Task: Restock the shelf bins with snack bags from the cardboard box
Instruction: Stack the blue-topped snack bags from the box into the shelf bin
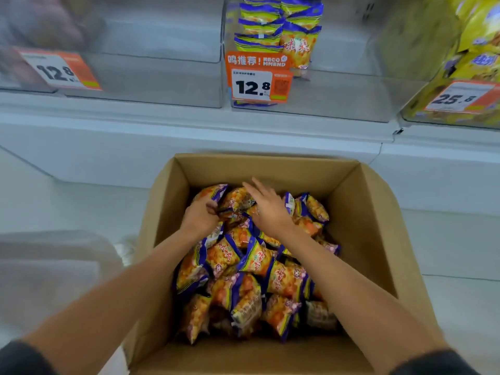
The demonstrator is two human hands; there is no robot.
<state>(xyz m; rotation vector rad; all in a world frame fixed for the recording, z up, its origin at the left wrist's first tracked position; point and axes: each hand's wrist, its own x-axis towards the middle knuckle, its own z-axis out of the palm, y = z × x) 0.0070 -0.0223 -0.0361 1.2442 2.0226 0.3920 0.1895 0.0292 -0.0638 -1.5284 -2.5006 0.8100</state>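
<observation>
Open-topped box [359, 201], bags [251, 269] heaped inside

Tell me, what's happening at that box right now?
Left hand grips a snack bag inside the cardboard box. Right hand open, flat on the other bags. Nothing in the way.

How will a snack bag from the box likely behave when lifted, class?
Probably light and puffy: the snack bags heap loosely in the cardboard box. Likely slippery and crinkly, given glossy film. The left hand grips one by its edge, suggesting easy lifting.

on shelf bins [162, 85], middle tag [258, 77] reads "recommend" and 12.8, left tag [58, 70] 12.8, right tag [460, 97] seemingly 25.8.
</observation>
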